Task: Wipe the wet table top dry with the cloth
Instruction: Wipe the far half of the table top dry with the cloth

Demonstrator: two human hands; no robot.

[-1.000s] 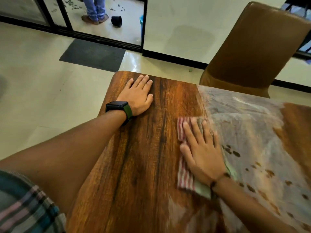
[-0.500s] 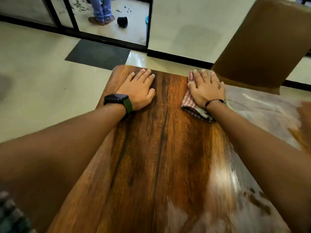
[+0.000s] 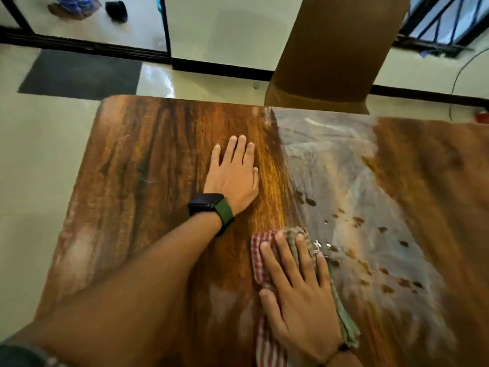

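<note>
Wooden brown tabletop is showing a blurred wet film on its right half. Red-checked and green cloth, long axis running near-to-far, is lying mostly hidden beneath the flat, spread right hand; the left hand is pressing flat, fingers together.

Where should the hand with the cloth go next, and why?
Probably sideways to the right. The right hand presses the cloth flat at the edge of the wet grey film, which still covers the table top on that side with droplets, while the wood under the left hand looks dry.
</note>
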